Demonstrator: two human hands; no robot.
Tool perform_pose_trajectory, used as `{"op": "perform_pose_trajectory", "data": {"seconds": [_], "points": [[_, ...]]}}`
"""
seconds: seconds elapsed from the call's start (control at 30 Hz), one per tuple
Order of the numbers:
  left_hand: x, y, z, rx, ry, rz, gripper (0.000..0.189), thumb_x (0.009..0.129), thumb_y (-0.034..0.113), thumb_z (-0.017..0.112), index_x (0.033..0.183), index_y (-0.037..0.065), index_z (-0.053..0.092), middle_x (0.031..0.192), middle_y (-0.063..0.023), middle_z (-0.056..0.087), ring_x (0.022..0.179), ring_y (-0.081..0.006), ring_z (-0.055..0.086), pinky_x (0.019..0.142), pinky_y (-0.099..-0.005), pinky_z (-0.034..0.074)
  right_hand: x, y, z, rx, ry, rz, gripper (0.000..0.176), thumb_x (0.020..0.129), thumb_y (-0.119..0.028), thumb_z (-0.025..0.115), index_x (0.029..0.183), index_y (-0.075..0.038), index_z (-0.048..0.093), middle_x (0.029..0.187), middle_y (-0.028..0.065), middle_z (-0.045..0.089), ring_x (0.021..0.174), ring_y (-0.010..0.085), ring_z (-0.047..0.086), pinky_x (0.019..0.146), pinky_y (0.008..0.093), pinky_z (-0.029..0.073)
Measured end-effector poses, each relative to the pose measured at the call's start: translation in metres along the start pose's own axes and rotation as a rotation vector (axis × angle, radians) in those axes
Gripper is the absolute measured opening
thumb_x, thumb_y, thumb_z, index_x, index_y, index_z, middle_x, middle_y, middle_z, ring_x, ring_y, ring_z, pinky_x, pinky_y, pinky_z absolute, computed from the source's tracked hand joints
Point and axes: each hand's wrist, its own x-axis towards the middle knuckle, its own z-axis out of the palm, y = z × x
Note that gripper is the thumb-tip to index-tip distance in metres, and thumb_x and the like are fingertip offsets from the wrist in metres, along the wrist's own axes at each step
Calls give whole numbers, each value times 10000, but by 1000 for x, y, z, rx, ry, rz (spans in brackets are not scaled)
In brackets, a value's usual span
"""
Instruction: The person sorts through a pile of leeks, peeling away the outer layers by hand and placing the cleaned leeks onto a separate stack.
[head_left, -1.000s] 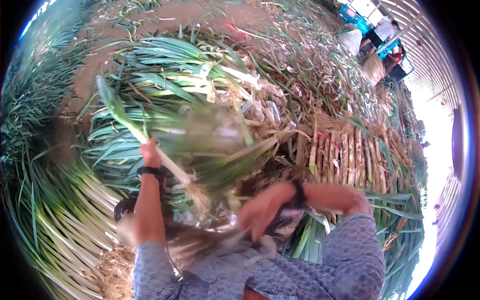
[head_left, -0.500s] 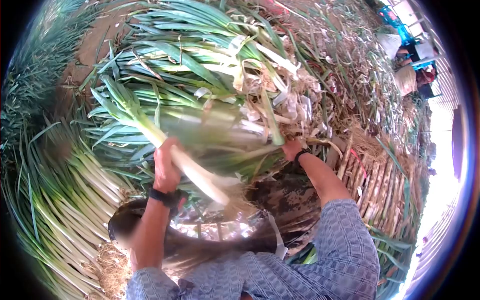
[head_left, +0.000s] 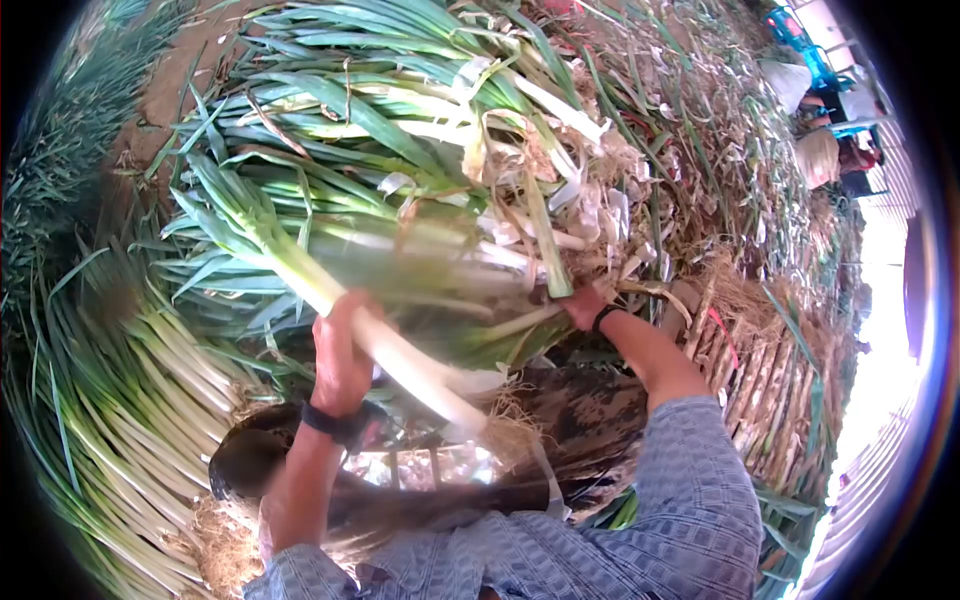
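A large green onion [head_left: 400,355] with a thick white stem is in my left hand [head_left: 345,350], the fingers wrapped round its middle. Its green leaves point up left and its shaggy roots [head_left: 512,432] hang at the lower right, over my lap. My right hand [head_left: 585,307] is closed at the near right side of the onion pile [head_left: 400,120]. At its fingers ends a green leaf piece [head_left: 546,240], and blurred pale leaves run toward it from the left. Part of those fingers is hidden.
Cleaned green onions [head_left: 120,400] lie in a neat row at left, roots toward me. More stems with dirty roots [head_left: 750,350] are lined up at right. Dry leaf litter [head_left: 700,160] covers the ground behind. Growing plants [head_left: 70,180] stand at far left; blue equipment [head_left: 800,45] is at far right.
My left hand has shifted slightly right and down with the green onion, its roots swinging right. My right hand has dropped slightly at the pile's edge.
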Motion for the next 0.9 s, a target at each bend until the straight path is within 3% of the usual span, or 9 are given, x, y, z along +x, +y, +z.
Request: {"op": "perform_pose_trajectory", "data": {"seconds": [0.17, 0.37, 0.43, 0.5, 0.57, 0.67, 0.77, 0.87, 0.9], "points": [[-16, 18, 8, -33, 10, 21, 274, 860, 97, 654, 1086, 61, 505, 866, -41, 547, 751, -161, 581, 694, -379, 539, -8, -44, -92, -203, -385, -186, 277, 790, -190, 662, 1045, -103, 725, 1068, 171, 698, 954, 338, 677, 807, 480, 525], [-66, 67, 26, -128, -148, 158, 346, 873, 117, 663, 1172, 34, 510, 901, -25, 547, 762, -120, 536, 658, -321, 485, -46, -124, -188, -67, 205, -335, 201, 665, -111, 699, 865, -109, 681, 723, 113, 613, 727, 330, 631, 613, 456, 487], [-83, 78, 26, -88, -201, 218, 353, 866, 112, 662, 1170, 24, 507, 897, -28, 543, 741, -117, 531, 635, -322, 487, -62, -145, -247, -134, 308, -260, 168, 668, -98, 721, 831, -104, 679, 692, 100, 589, 693, 308, 610, 598, 434, 484], [-94, 84, 20, -14, -203, 303, 399, 861, 152, 676, 1195, 27, 497, 874, -12, 540, 718, -106, 535, 617, -309, 504, -60, -140, -291, -9, 548, -403, 146, 680, -82, 757, 802, -107, 680, 663, 81, 577, 659, 275, 582, 591, 417, 484], [-94, 86, 8, -2, -241, 379, 408, 832, 111, 683, 1181, 1, 503, 868, -39, 562, 681, -119, 556, 571, -325, 541, -65, -133, -344, -205, 744, -292, 132, 704, -106, 771, 796, -113, 677, 669, 77, 595, 671, 271, 595, 590, 415, 482], [-100, 91, -1, -45, -248, 364, 310, 841, 75, 655, 1116, -6, 538, 834, -50, 586, 636, -137, 582, 525, -333, 550, -86, -156, -407, -254, 949, -171, 198, 711, -175, 804, 858, -120, 683, 776, 106, 668, 757, 288, 652, 654, 426, 502], [-88, 82, -7, -17, -249, 415, 267, 831, 71, 654, 1075, 22, 557, 737, -51, 578, 574, -158, 584, 501, -332, 540, -91, -213, -436, 240, 601, 289, 374, 752, -173, 788, 1085, -36, 689, 983, 131, 722, 970, 233, 674, 820, 403, 522], [-68, 64, -13, -19, -208, 372, 246, 826, 90, 658, 1036, 15, 555, 719, -64, 580, 549, -173, 581, 487, -324, 528, -30, -214, -385, 858, 437, 101, 701, 833, -296, 763, 1357, 73, 479, 1246, 198, 639, 1066, 262, 663, 885, 306, 557], [-63, 60, -15, -3, -183, 351, 235, 826, 90, 658, 1022, 13, 554, 719, -64, 581, 547, -175, 580, 481, -326, 524, -38, -242, -378, 1063, 327, -9, 633, 875, -313, 729, 1337, 61, 511, 1294, 183, 618, 1082, 239, 660, 897, 325, 560]]}}
